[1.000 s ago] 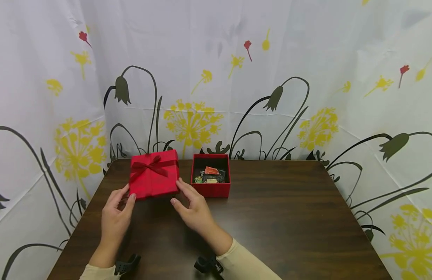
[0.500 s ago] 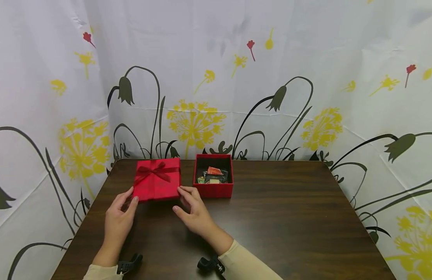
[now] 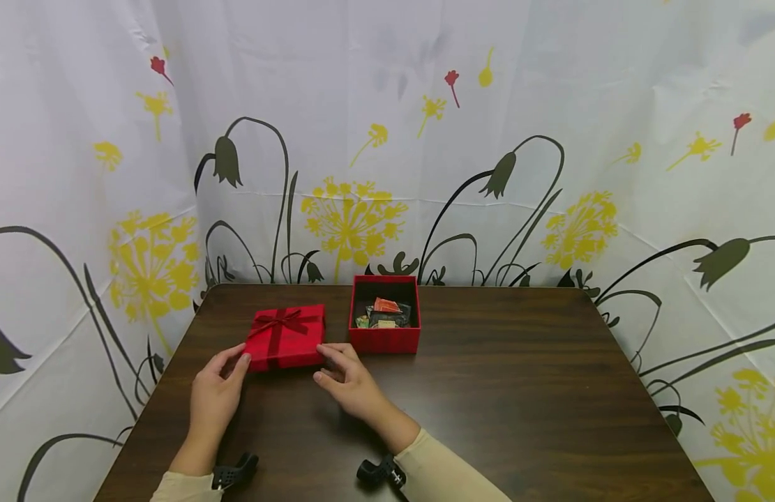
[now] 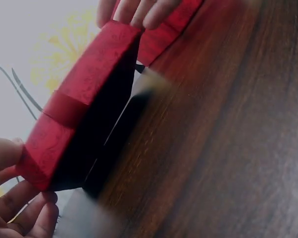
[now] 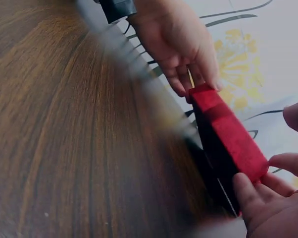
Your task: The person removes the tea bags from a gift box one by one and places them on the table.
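Observation:
A red gift box lid (image 3: 285, 343) with a dark red ribbon bow is on the left of the table, its dark hollow underside showing in the left wrist view. My left hand (image 3: 216, 394) pinches its near left corner between thumb and fingers. At the near right corner, the fingers of my right hand (image 3: 356, 390) curl against the lid, while the thumb stands apart from it. The lid's front edge is raised over the tabletop in both wrist views. Right of it stands the open red box (image 3: 384, 341), holding small wrapped packets (image 3: 387, 317) in black, orange and green.
The dark wooden table (image 3: 500, 390) reaches back to a white curtain (image 3: 387, 104) printed with flowers. Black wrist straps with cameras (image 3: 235, 472) sit on both forearms, low over the table.
The lid has come down and toward me, flattening from a tilt that showed more of its top. Both hands have moved with it. The open box stays in place.

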The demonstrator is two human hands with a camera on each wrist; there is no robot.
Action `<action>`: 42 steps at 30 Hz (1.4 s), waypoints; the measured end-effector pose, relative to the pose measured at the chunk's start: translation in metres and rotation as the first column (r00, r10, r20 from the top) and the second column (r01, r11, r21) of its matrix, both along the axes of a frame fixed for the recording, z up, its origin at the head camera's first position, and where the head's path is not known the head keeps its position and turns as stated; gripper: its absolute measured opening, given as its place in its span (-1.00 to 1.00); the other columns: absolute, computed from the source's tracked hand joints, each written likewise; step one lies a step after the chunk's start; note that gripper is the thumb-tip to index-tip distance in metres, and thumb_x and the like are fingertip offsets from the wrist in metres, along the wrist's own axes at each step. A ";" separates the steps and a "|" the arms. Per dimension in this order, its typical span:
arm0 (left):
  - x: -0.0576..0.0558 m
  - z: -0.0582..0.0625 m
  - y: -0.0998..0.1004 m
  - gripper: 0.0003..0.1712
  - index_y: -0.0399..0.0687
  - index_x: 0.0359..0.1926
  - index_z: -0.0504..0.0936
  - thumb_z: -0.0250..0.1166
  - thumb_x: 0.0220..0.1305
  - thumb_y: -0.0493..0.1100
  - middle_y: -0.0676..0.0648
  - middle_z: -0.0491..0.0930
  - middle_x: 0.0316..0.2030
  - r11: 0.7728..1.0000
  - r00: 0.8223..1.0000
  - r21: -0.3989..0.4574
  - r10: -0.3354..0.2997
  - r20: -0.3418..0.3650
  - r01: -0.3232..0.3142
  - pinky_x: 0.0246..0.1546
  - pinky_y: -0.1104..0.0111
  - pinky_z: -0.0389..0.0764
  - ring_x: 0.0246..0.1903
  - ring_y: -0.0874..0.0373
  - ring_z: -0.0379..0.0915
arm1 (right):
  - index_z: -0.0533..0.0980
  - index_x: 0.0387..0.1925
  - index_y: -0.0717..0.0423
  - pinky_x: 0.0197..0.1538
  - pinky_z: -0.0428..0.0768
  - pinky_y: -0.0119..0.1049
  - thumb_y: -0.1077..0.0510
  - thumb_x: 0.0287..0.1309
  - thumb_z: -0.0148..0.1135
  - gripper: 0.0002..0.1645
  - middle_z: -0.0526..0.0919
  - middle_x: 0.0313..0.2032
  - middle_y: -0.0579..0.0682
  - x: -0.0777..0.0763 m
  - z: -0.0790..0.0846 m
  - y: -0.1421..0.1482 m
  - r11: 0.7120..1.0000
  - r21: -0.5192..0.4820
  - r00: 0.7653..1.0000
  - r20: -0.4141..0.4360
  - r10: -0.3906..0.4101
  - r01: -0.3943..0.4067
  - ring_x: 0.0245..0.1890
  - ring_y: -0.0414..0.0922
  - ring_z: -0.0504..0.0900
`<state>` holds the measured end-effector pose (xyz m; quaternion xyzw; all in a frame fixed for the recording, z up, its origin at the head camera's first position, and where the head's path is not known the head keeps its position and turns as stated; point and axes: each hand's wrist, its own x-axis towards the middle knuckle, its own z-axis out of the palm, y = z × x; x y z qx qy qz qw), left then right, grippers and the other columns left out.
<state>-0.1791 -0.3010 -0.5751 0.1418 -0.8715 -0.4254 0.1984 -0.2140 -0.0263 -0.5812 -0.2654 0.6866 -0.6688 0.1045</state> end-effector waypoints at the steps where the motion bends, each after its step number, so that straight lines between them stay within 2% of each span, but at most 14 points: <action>1: 0.000 0.000 0.000 -0.57 -0.04 0.31 0.74 0.36 0.59 0.03 -0.22 0.79 0.12 1.000 1.000 0.004 -0.003 0.010 0.003 -0.19 0.80 0.40 -0.19 0.66 0.40 | 0.39 0.58 0.23 0.46 0.59 -0.22 0.17 0.55 0.32 -0.31 0.32 0.53 0.19 0.000 -0.001 0.000 1.000 0.024 1.000 -0.014 0.003 -0.003 0.59 0.11 0.38; 6: 0.001 0.000 0.001 -0.55 -0.09 0.33 0.69 0.34 0.60 0.02 -0.26 0.76 0.14 0.997 0.998 0.063 -0.051 0.037 0.048 -0.16 0.84 0.42 -0.17 0.69 0.42 | 0.40 0.60 0.15 0.27 0.62 -0.38 0.09 0.55 0.33 -0.29 0.27 0.65 0.08 -0.002 -0.005 0.003 0.991 0.136 0.997 -0.080 0.004 0.007 0.52 0.06 0.43; 8: 0.001 0.002 0.002 -0.50 -0.13 0.38 0.63 0.31 0.62 0.04 -0.27 0.71 0.23 0.993 0.996 0.094 -0.077 0.055 0.071 -0.10 0.87 0.40 -0.06 0.60 0.50 | 0.40 0.60 0.14 0.25 0.62 -0.38 0.08 0.55 0.33 -0.29 0.27 0.66 0.05 -0.002 -0.006 0.003 0.989 0.146 0.997 -0.074 0.009 0.002 0.51 0.07 0.45; 10: 0.001 0.003 0.002 -0.43 -0.16 0.42 0.57 0.27 0.64 0.10 -0.28 0.65 0.33 0.989 0.992 0.125 -0.096 0.086 0.084 -0.01 0.81 0.42 0.11 0.39 0.57 | 0.38 0.61 0.13 0.32 0.62 -0.35 0.10 0.56 0.32 -0.29 0.25 0.67 0.04 -0.003 -0.007 0.003 0.991 0.131 0.999 -0.043 0.030 -0.024 0.54 0.08 0.43; 13: 0.002 0.006 0.002 -0.31 -0.19 0.47 0.48 0.18 0.66 0.23 -0.30 0.50 0.50 0.979 0.981 0.181 -0.123 0.149 0.095 0.35 0.42 0.53 0.40 -0.04 0.49 | 0.34 0.64 0.14 0.47 0.57 -0.27 0.13 0.58 0.29 -0.27 0.21 0.69 0.05 -0.004 -0.009 0.003 0.992 0.088 0.996 0.025 0.087 -0.089 0.62 0.07 0.34; 16: 0.001 0.008 0.001 -0.22 -0.21 0.52 0.43 0.10 0.67 0.30 -0.29 0.36 0.61 0.964 0.969 0.248 -0.145 0.197 0.094 0.59 -0.08 0.32 0.60 -0.23 0.26 | 0.28 0.66 0.15 0.58 0.47 -0.15 0.17 0.59 0.27 -0.25 0.15 0.71 0.06 -0.005 -0.011 0.003 0.989 0.036 0.986 0.089 0.138 -0.142 0.69 0.04 0.22; 17: 0.001 0.009 0.000 -0.21 -0.21 0.54 0.42 0.08 0.68 0.31 -0.29 0.33 0.63 0.960 0.966 0.263 -0.154 0.209 0.096 0.63 -0.16 0.23 0.64 -0.25 0.19 | 0.28 0.66 0.16 0.59 0.44 -0.12 0.17 0.58 0.27 -0.25 0.14 0.72 0.06 -0.005 -0.011 0.003 0.989 0.022 0.984 0.104 0.146 -0.149 0.70 0.04 0.20; 20: 0.000 0.009 -0.002 -0.17 -0.20 0.61 0.37 0.07 0.68 0.32 -0.26 0.25 0.66 0.952 0.953 0.282 -0.189 0.238 0.118 0.66 -0.19 0.13 0.69 -0.24 0.08 | 0.30 0.66 0.15 0.65 0.35 -0.03 0.14 0.59 0.27 -0.25 0.17 0.72 0.02 -0.006 -0.012 0.004 0.991 0.027 0.982 0.140 0.129 -0.133 0.72 0.01 0.16; 24: -0.002 0.010 -0.004 -0.12 -0.12 0.69 0.26 0.07 0.67 0.34 -0.22 0.10 0.73 0.939 0.921 0.300 -0.259 0.290 0.169 0.69 -0.21 0.04 0.74 -0.22 -0.07 | 0.35 0.64 0.09 0.70 0.26 -0.01 0.07 0.60 0.26 -0.29 0.25 0.70 -0.06 -0.009 -0.013 0.004 0.992 0.082 0.980 0.182 0.078 -0.095 0.72 -0.03 0.17; 27: -0.005 0.013 -0.006 -0.07 -0.04 0.76 0.12 0.05 0.66 0.37 -0.20 -0.06 0.77 0.908 0.890 0.379 -0.315 0.330 0.181 0.70 -0.25 -0.05 0.77 -0.23 -0.23 | 0.38 0.63 0.06 0.69 0.28 0.02 0.07 0.61 0.25 -0.32 0.29 0.67 -0.01 -0.012 -0.014 0.003 0.993 0.087 0.976 0.211 0.060 -0.080 0.70 0.00 0.24; 30: -0.008 0.015 -0.008 -0.05 0.01 0.78 0.03 0.04 0.66 0.38 -0.21 -0.19 0.79 0.874 0.871 0.458 -0.347 0.347 0.166 0.70 -0.29 -0.15 0.78 -0.24 -0.35 | 0.39 0.62 0.06 0.66 0.32 0.02 0.08 0.60 0.26 -0.33 0.34 0.62 0.04 -0.012 -0.013 0.003 0.994 0.076 0.972 0.227 0.054 -0.073 0.66 0.03 0.30; 32: -0.009 0.015 -0.008 -0.05 0.03 0.79 0.01 0.05 0.67 0.37 -0.24 -0.27 0.79 0.861 0.868 0.482 -0.358 0.344 0.164 0.70 -0.31 -0.18 0.77 -0.27 -0.40 | 0.39 0.61 0.09 0.65 0.34 0.02 0.10 0.60 0.26 -0.33 0.37 0.60 0.05 -0.013 -0.013 0.004 0.995 0.069 0.973 0.227 0.051 -0.068 0.65 0.04 0.33; 38: -0.009 0.012 -0.009 -0.07 0.05 0.79 -0.04 0.05 0.69 0.32 -0.32 -0.33 0.77 0.849 0.868 0.495 -0.378 0.322 0.186 0.68 -0.35 -0.20 0.76 -0.32 -0.44 | 0.30 0.66 0.13 0.68 0.28 0.04 0.07 0.62 0.24 -0.27 0.32 0.66 0.07 -0.014 -0.015 0.005 0.994 0.058 0.964 0.254 0.078 -0.095 0.69 0.03 0.26; 42: -0.009 0.012 -0.010 -0.03 0.09 0.80 -0.15 0.04 0.69 0.33 -0.31 -0.34 0.77 0.860 0.845 0.464 -0.401 0.353 0.214 0.68 -0.36 -0.17 0.76 -0.34 -0.44 | 0.28 0.68 0.11 0.70 0.23 0.03 0.07 0.63 0.22 -0.26 0.29 0.68 0.02 -0.014 -0.015 0.005 0.993 0.057 0.956 0.281 0.084 -0.104 0.71 -0.03 0.21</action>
